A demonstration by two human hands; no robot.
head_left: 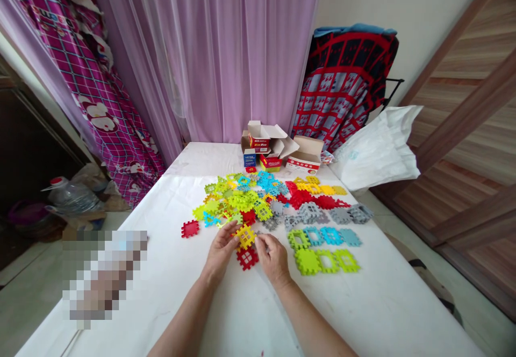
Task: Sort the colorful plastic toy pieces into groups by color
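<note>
A yellow interlocking block with a four-pane window (pixel 245 235) is between my hands near the middle of the table. My left hand (pixel 220 249) grips its left edge between thumb and fingers. At the right corner, the curled fingers and thumb of my right hand (pixel 274 257) pinch it. Just below the yellow block is a red window block (pixel 247 259); I cannot tell if the two touch. Beyond my hands lies a mixed heap of green blocks (pixel 242 201), with blue, grey and red ones among them. A solid red block (pixel 190 229) lies apart on the left.
On the right, blocks lie grouped by colour: yellow (pixel 327 190), red (pixel 302 200), grey (pixel 341 215), blue (pixel 331 235) and green (pixel 308 262). Opened cardboard boxes (pixel 304 155) stand at the back, beside a white bag (pixel 379 147). A pixelated object (pixel 107 276) lies at the left edge.
</note>
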